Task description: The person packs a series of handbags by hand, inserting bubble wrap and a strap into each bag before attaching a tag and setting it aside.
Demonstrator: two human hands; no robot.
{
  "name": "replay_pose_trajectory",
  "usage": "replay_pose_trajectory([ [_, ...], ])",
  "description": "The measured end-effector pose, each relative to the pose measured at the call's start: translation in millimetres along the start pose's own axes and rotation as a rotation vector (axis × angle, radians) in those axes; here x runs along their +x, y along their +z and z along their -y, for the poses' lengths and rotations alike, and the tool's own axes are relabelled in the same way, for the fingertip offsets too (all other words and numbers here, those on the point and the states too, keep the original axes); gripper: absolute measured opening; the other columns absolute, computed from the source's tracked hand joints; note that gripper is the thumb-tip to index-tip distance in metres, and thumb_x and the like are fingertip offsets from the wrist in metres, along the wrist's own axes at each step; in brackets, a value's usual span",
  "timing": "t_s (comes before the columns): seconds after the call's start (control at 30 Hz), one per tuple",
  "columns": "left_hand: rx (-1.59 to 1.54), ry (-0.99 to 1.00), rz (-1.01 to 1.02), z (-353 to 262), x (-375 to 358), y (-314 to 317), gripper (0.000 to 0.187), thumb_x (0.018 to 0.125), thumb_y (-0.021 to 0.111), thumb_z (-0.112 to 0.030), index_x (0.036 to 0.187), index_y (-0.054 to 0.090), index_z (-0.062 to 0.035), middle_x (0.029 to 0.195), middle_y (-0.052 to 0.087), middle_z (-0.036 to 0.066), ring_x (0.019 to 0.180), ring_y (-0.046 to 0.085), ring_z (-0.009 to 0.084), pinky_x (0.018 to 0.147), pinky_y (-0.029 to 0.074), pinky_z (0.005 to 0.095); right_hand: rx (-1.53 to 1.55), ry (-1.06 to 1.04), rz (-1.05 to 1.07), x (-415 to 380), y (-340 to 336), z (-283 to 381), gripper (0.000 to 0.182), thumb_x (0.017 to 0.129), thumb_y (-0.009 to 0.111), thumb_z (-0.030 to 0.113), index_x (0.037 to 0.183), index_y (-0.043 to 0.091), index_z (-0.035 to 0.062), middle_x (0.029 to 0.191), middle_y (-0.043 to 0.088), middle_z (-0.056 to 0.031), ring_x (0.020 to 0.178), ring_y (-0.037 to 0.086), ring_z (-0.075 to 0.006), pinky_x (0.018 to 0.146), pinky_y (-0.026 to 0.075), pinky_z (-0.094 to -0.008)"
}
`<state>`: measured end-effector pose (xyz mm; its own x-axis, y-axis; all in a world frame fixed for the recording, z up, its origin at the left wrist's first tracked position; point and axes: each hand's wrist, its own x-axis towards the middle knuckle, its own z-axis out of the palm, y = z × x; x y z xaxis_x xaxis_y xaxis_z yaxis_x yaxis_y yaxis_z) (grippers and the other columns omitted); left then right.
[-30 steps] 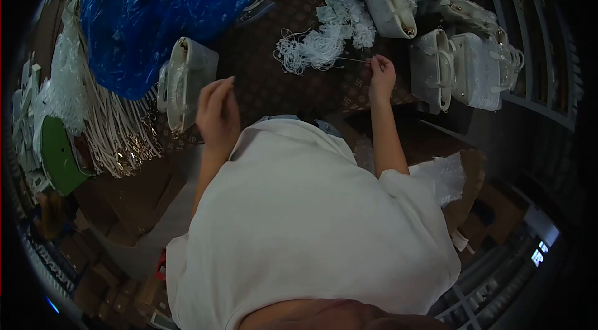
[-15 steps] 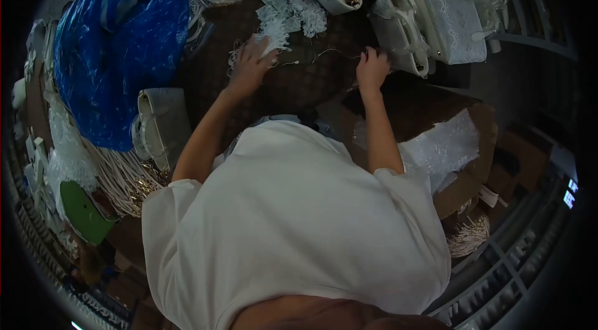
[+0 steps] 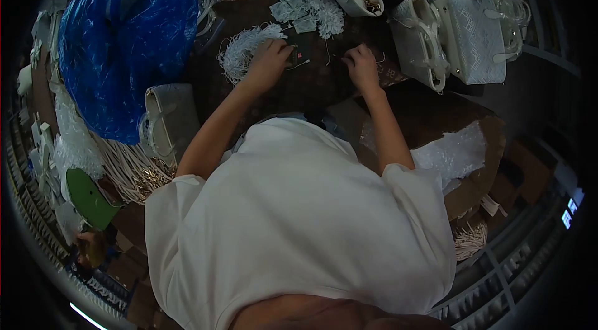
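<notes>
While left hand (image 3: pixel 268 63) curls beside string bundle (image 3: pixel 240 56), right hand (image 3: pixel 362 71) looks pinched on thin string (image 3: pixel 337 55); whether left grasps anything, cannot tell; step seems handling single string, calls for fine fingertip control; dark card (image 3: pixel 301 55) by left fingertips, red mark, print unreadable; patterned bag (image 3: pixel 474 37) right of right hand, no brand legible

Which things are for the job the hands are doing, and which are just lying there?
Probably for the job:
white string bundle by the left hand
loose thin string near the right hand

Seemingly just lying about:
blue plastic
green piece
crinkly clear wrap
</notes>
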<state>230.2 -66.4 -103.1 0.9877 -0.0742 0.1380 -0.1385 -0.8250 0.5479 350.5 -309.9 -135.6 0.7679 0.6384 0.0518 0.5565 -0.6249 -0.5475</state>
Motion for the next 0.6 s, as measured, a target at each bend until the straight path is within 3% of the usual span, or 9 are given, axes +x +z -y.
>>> replay_pose_trajectory([
  [0.07,0.219,-0.132,0.050,-6.1,13.3,10.8,0.036,0.063,0.071,-0.012,0.097,0.058,-0.0055,0.095,0.053,0.012,0.092,0.050,0.0325,0.079,0.042,0.0401,-0.013,-0.020,0.044,-1.1,-3.2,-2.2,0.018,0.070,0.066,0.007,0.084,0.056,0.0030,0.087,0.053,-0.0108,0.085,0.052,-0.0320,0.073,0.044,-0.0407],
  [0.2,0.112,-0.209,0.123,4.5,18.2,1.2,0.032,0.062,0.071,-0.012,0.091,0.061,-0.0032,0.087,0.055,0.011,0.085,0.053,0.0309,0.072,0.044,0.0385,0.269,0.157,-0.016,-3.5,-18.3,10.8,0.011,0.075,0.063,0.005,0.082,0.055,0.0013,0.085,0.056,-0.0105,0.079,0.057,-0.0264,0.070,0.046,-0.0349],
  [0.27,-0.105,-0.211,0.111,12.3,16.3,-9.0,0.021,0.065,0.070,-0.010,0.081,0.062,-0.0005,0.080,0.058,0.012,0.078,0.055,0.0310,0.067,0.045,0.0378,0.878,0.473,-0.072,-4.7,-27.0,20.6,0.006,0.082,0.058,0.004,0.086,0.055,0.0004,0.082,0.059,-0.0090,0.071,0.058,-0.0171,0.065,0.048,-0.0269],
  [0.3,-0.099,-0.217,0.114,9.3,16.6,-18.1,0.021,0.065,0.070,-0.010,0.081,0.062,-0.0005,0.080,0.058,0.012,0.078,0.055,0.0310,0.067,0.045,0.0378,0.886,0.472,-0.068,-3.0,-34.3,29.1,0.006,0.082,0.058,0.004,0.086,0.055,0.0004,0.082,0.059,-0.0090,0.071,0.058,-0.0171,0.065,0.048,-0.0269],
  [0.37,-0.203,-0.313,-0.091,-0.3,16.7,-43.6,0.013,0.072,0.068,-0.007,0.076,0.061,0.0025,0.079,0.061,0.011,0.076,0.058,0.0257,0.067,0.045,0.0333,1.203,0.482,-0.144,5.5,-48.8,49.1,0.008,0.087,0.054,0.005,0.092,0.055,-0.0006,0.080,0.059,-0.0067,0.069,0.056,-0.0096,0.065,0.048,-0.0223],
  [0.4,-0.190,-0.318,-0.098,-2.0,13.4,-54.1,0.013,0.072,0.068,-0.007,0.076,0.061,0.0025,0.079,0.061,0.011,0.076,0.058,0.0257,0.067,0.045,0.0333,1.213,0.471,-0.136,9.4,-51.4,57.3,0.008,0.087,0.054,0.005,0.092,0.055,-0.0006,0.080,0.059,-0.0067,0.069,0.056,-0.0096,0.065,0.048,-0.0223],
  [0.5,-0.433,-0.582,-0.288,-9.8,-3.3,-83.0,0.009,0.077,0.064,-0.006,0.082,0.061,0.0010,0.083,0.063,0.008,0.081,0.060,0.0174,0.068,0.046,0.0278,1.263,0.479,-0.028,17.7,-54.2,80.9,0.011,0.088,0.053,0.007,0.096,0.056,0.0000,0.078,0.057,-0.0039,0.063,0.052,-0.0067,0.058,0.045,-0.0202],
  [0.57,-0.904,-0.740,-0.505,-20.3,-17.5,-99.5,0.010,0.078,0.063,-0.002,0.086,0.058,0.0006,0.081,0.061,0.005,0.079,0.061,0.0134,0.066,0.051,0.0264,1.323,0.459,0.088,21.7,-53.3,98.1,0.012,0.089,0.053,0.012,0.095,0.056,0.0020,0.076,0.055,-0.0005,0.054,0.042,-0.0026,0.048,0.034,-0.0159],
  [0.6,-0.896,-0.740,-0.524,-25.1,-26.6,-103.1,0.010,0.078,0.063,-0.002,0.086,0.058,0.0006,0.081,0.061,0.005,0.079,0.061,0.0134,0.066,0.051,0.0264,1.326,0.443,0.102,22.8,-51.6,109.1,0.012,0.089,0.053,0.012,0.095,0.056,0.0020,0.076,0.055,-0.0005,0.054,0.042,-0.0026,0.048,0.034,-0.0159],
])
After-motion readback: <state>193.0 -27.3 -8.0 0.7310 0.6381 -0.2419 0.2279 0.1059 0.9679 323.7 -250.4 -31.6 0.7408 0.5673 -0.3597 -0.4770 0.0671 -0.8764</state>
